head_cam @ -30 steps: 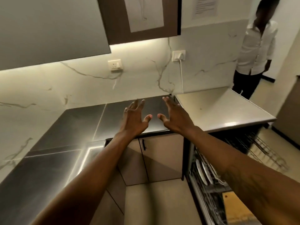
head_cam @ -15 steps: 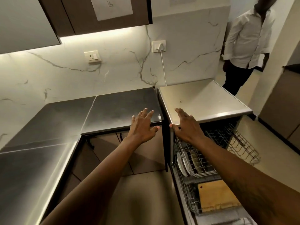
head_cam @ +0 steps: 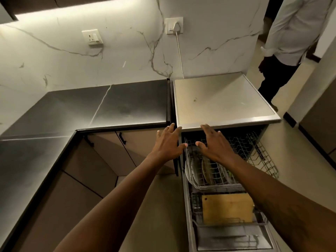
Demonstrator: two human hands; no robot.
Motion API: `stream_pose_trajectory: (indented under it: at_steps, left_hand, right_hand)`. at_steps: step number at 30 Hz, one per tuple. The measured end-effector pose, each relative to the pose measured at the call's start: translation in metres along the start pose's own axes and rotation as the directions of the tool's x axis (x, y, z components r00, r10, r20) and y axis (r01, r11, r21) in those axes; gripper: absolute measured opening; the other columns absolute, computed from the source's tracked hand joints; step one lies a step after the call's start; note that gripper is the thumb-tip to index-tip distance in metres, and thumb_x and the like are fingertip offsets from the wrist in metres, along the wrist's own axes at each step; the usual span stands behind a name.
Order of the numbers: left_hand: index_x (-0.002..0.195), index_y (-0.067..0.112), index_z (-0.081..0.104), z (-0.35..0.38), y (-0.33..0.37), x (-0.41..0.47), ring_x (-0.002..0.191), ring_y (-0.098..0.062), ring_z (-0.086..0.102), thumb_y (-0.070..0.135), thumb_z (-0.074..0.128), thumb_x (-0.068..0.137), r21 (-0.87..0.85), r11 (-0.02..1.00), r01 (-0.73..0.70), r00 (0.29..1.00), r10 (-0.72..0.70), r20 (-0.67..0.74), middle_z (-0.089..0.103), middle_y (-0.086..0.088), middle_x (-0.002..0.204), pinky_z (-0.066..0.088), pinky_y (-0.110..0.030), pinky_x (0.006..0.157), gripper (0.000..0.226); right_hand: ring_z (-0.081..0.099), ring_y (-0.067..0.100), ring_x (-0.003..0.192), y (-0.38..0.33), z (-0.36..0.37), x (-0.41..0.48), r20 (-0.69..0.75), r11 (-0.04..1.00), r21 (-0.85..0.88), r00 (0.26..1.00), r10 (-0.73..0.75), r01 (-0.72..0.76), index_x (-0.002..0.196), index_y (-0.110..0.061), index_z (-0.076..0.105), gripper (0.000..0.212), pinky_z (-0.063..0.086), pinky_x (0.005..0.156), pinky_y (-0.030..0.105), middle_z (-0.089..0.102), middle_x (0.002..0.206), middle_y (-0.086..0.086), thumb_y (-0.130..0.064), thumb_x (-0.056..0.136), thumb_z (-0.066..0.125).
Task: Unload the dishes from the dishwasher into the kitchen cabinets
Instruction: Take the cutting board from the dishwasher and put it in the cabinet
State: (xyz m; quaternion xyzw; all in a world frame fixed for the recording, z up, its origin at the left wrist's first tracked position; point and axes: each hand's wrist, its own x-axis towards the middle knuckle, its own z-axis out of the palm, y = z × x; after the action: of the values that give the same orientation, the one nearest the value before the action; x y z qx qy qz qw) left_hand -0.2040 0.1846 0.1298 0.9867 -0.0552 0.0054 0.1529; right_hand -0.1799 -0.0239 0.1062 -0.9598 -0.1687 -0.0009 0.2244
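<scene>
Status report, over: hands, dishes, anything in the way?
Left hand and right hand open, spread, no grip. Plates stand in the rack; cutting board lies nearer. Nothing between hands and plates; a person stands past the dishwasher.

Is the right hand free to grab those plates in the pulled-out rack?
Probably yes. The right hand is open and empty, right above the rack, and the plates stand upright below it with nothing over them.

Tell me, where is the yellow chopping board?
The chopping board lies at lower right in the head view, in a wire rack of the open dishwasher, just nearer us than the standing plates.
</scene>
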Motion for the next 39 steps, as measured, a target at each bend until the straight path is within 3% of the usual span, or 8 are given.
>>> stream_pose_trajectory:
  at_steps: [11, 14, 19, 27, 31, 34, 36, 39]
  left_hand:
    - [0.152, 0.028, 0.036, 0.109, 0.045, 0.041, 0.149, -0.030, 0.029, 0.048, 0.066, 0.091, -0.071, 0.997, -0.021, 0.977, 0.036, 0.210, 0.032, -0.009, 0.159, 0.016, -0.064, 0.121, 0.071]
    - [0.156, 0.024, 0.030, 0.142, 0.060, 0.045, 0.150, -0.030, 0.028, 0.046, 0.063, 0.093, -0.047, 0.998, 0.038, 0.954, -0.023, 0.299, 0.029, -0.009, 0.163, 0.017, -0.063, 0.121, 0.074]
    - [0.155, 0.021, 0.034, 0.201, 0.086, 0.040, 0.131, -0.030, 0.053, 0.039, 0.064, 0.096, -0.076, 0.993, 0.095, 0.918, -0.058, 0.393, 0.048, -0.008, 0.151, 0.039, -0.050, 0.113, 0.068]
    - [0.148, 0.025, 0.043, 0.306, 0.132, 0.050, 0.121, -0.031, 0.059, 0.041, 0.060, 0.099, -0.052, 0.989, 0.141, 0.889, -0.103, 0.447, 0.059, -0.006, 0.141, 0.053, -0.046, 0.093, 0.054]
    - [0.138, 0.023, 0.050, 0.354, 0.125, 0.061, 0.112, -0.028, 0.064, 0.035, 0.057, 0.101, -0.067, 0.992, 0.103, 0.929, -0.072, 0.364, 0.063, -0.005, 0.130, 0.054, -0.047, 0.091, 0.040]
    - [0.116, 0.022, 0.065, 0.395, 0.118, 0.057, 0.090, -0.023, 0.070, 0.028, 0.058, 0.102, -0.109, 0.989, 0.099, 0.959, -0.066, 0.277, 0.071, -0.003, 0.106, 0.054, -0.038, 0.076, 0.017]
    - [0.109, 0.025, 0.068, 0.421, 0.113, 0.048, 0.086, -0.023, 0.071, 0.027, 0.061, 0.100, -0.108, 0.988, 0.110, 0.974, -0.085, 0.210, 0.074, -0.002, 0.099, 0.053, -0.037, 0.076, 0.011]
    - [0.112, 0.029, 0.071, 0.459, 0.103, 0.039, 0.095, -0.022, 0.069, 0.027, 0.066, 0.096, -0.090, 0.989, 0.117, 0.986, -0.105, 0.129, 0.076, 0.003, 0.103, 0.047, -0.041, 0.091, 0.017]
  right_hand:
    - [0.029, 0.029, 0.147, 0.107, 0.043, 0.004, 0.134, 0.994, -0.063, 0.986, 0.100, -0.092, 0.156, -0.017, 0.020, 0.077, 0.021, 0.121, 0.050, 0.023, 0.163, 0.010, -0.046, 0.095, 0.056]
    - [0.029, 0.029, 0.147, 0.141, 0.058, 0.003, 0.199, 0.991, -0.082, 0.973, 0.119, -0.104, 0.156, -0.017, 0.020, 0.078, 0.022, 0.120, 0.050, 0.024, 0.163, 0.010, -0.046, 0.095, 0.058]
    - [0.034, 0.032, 0.144, 0.197, 0.090, -0.005, 0.346, 0.994, -0.069, 0.933, 0.104, -0.085, 0.156, -0.020, 0.019, 0.079, 0.027, 0.119, 0.051, 0.022, 0.164, 0.007, -0.048, 0.094, 0.058]
    - [0.031, 0.029, 0.146, 0.282, 0.148, -0.032, 0.555, 0.996, -0.093, 0.830, 0.060, -0.009, 0.157, -0.023, 0.021, 0.073, 0.025, 0.118, 0.048, 0.019, 0.165, 0.004, -0.053, 0.097, 0.050]
    - [0.037, 0.028, 0.143, 0.316, 0.185, -0.038, 0.560, 0.996, -0.073, 0.828, 0.006, 0.042, 0.153, -0.024, 0.033, 0.054, 0.030, 0.116, 0.048, 0.029, 0.161, 0.007, -0.043, 0.103, 0.042]
    - [0.047, 0.028, 0.135, 0.336, 0.217, -0.043, 0.517, 0.999, -0.029, 0.856, -0.017, 0.037, 0.144, -0.023, 0.050, 0.042, 0.033, 0.114, 0.047, 0.046, 0.152, 0.008, -0.035, 0.106, 0.036]
    - [0.057, 0.029, 0.124, 0.347, 0.238, -0.050, 0.407, 0.999, 0.000, 0.912, -0.046, 0.050, 0.133, -0.018, 0.061, 0.037, 0.037, 0.109, 0.047, 0.060, 0.138, 0.010, -0.030, 0.105, 0.040]
    - [0.066, 0.027, 0.104, 0.362, 0.260, -0.057, 0.179, 0.991, 0.039, 0.975, -0.134, 0.129, 0.115, -0.015, 0.070, 0.027, 0.040, 0.099, 0.047, 0.071, 0.114, 0.006, -0.026, 0.097, 0.053]
